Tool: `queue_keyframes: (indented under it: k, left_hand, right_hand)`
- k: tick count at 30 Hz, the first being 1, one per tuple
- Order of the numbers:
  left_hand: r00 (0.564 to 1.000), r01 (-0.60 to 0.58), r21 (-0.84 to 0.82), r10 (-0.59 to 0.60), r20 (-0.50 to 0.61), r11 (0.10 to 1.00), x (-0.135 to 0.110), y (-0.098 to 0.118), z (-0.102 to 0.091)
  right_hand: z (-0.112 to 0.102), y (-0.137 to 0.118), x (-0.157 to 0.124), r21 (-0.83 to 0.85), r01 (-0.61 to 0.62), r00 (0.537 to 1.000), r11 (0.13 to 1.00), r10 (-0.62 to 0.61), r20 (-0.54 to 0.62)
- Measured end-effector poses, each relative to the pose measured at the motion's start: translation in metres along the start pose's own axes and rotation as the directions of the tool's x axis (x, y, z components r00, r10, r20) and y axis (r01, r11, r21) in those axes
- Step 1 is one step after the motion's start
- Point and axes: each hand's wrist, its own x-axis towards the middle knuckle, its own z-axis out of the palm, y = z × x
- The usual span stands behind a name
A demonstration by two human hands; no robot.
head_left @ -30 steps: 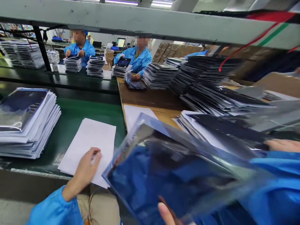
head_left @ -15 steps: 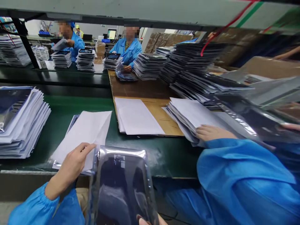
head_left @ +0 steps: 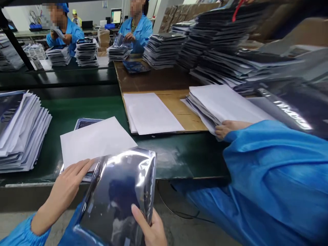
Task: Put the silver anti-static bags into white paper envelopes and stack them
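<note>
My right hand (head_left: 151,229) is closed on the lower edge of a shiny silver bag (head_left: 120,191), thumb on its face, holding it tilted over the near edge of the green belt (head_left: 179,157). The bag's open mouth points toward a white sheet (head_left: 94,140) lying on the belt. My left hand (head_left: 65,186) lies with fingers stretched flat on the near corner of that sheet, right beside the bag's mouth. Under the sheet a dark packet (head_left: 84,122) shows at its far corner.
A tall pile of bagged packets (head_left: 20,133) stands at the left. White sheets (head_left: 151,112) lie on cardboard (head_left: 153,78). A co-worker's hand (head_left: 227,128) and blue sleeve rest on a paper stack (head_left: 220,102) at right. Dark stacks (head_left: 217,44) and two people fill the back.
The silver bag has swung from the right to in front of me and tilted toward the sheet. My left hand stayed on the sheet's corner. The view dipped down.
</note>
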Motion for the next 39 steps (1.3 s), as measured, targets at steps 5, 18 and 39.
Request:
queue_keyframes:
  k: [5, 18, 39]
  left_hand:
    - [0.938, 0.257, -0.037, -0.259, -0.23, 0.966, -0.03, -0.006, 0.019]
    - [0.858, 0.497, -0.302, -0.514, 0.029, 0.814, -0.013, -0.012, 0.009]
    - [0.688, 0.532, -0.79, -0.7, 0.193, 0.305, -0.045, 0.015, 0.007]
  right_hand:
    - [0.005, 0.01, 0.018, 0.134, -0.028, 0.998, 0.991, 0.035, -0.049]
    - [0.026, 0.001, 0.026, 0.27, -0.113, 0.994, 0.956, 0.11, 0.029]
    - [0.047, 0.008, 0.031, 0.368, -0.112, 0.985, 0.923, 0.153, -0.084]
